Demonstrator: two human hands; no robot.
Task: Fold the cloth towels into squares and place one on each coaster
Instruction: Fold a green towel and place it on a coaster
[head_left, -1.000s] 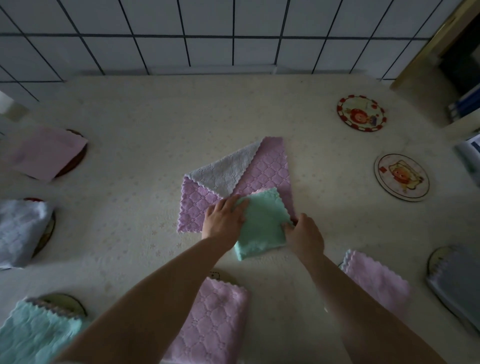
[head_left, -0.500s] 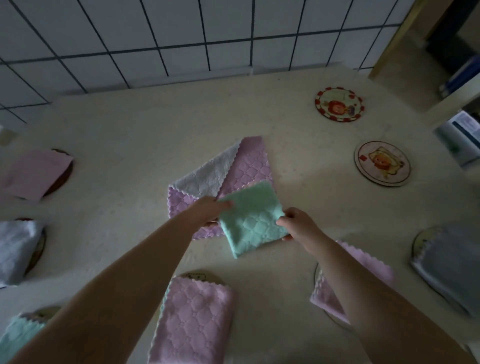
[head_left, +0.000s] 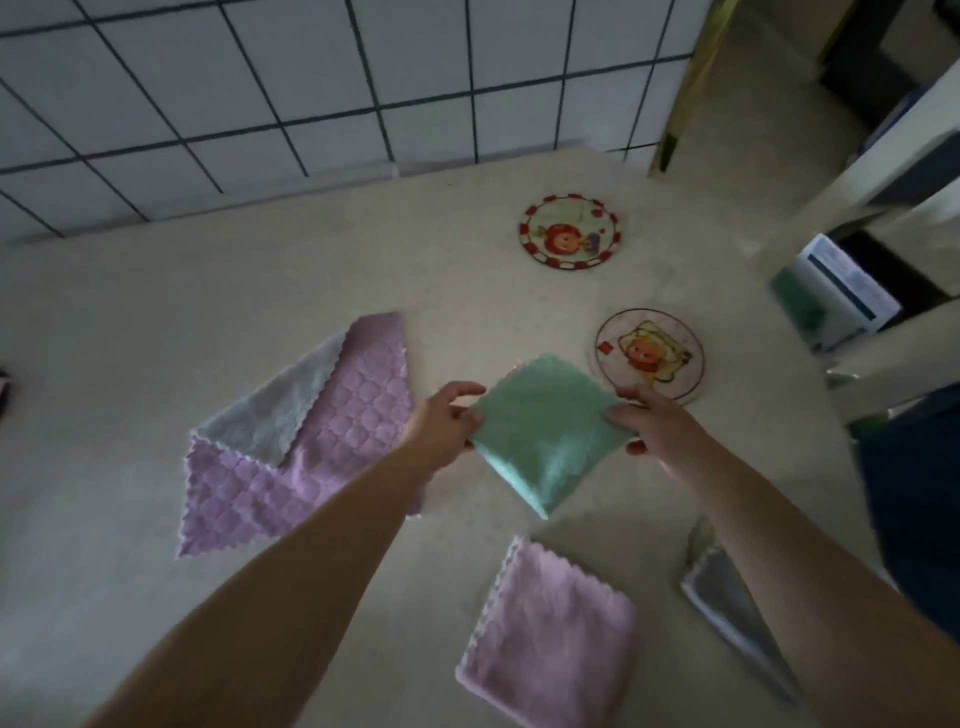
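While both hands pinch it, the folded mint-green quilted cloth towel (head_left: 545, 426) hangs above the beige table (head_left: 156, 322).

Left of that green square lies a lilac-and-grey towel (head_left: 306, 441), unfolded; the left hand (head_left: 441, 421) nips its left corner, the right hand (head_left: 657, 421) its right corner, thumbs on top. Just beyond sits a bare round cartoon-print coaster (head_left: 649, 356); a red-rimmed coaster (head_left: 570, 231) lies farther off.
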